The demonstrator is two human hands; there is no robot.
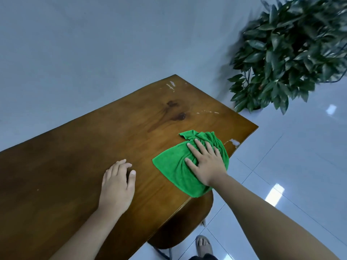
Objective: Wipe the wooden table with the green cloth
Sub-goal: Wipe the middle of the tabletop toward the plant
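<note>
My right hand (pixel 205 162) lies flat, fingers spread, pressing the green cloth (pixel 180 171) onto the wooden table (pixel 93 147) near its edge. Beside it my left hand (pixel 118 184) rests open, holding nothing. The cloth looks soft and bunches easily; palm pressure should suit it.

Behind your work area you have a plain pale grey-blue wall (pixel 93 44), unmarked. To your right, the floor (pixel 300 147) is glossy white tile with thin dark grout lines, and it carries bright reflections of overhead lights. A leafy potted plant (pixel 287 53) with dark green foliage stands on the tiles near the wall. A brown wooden chair seat (pixel 187 222) sits partly tucked under the furniture edge.
</note>
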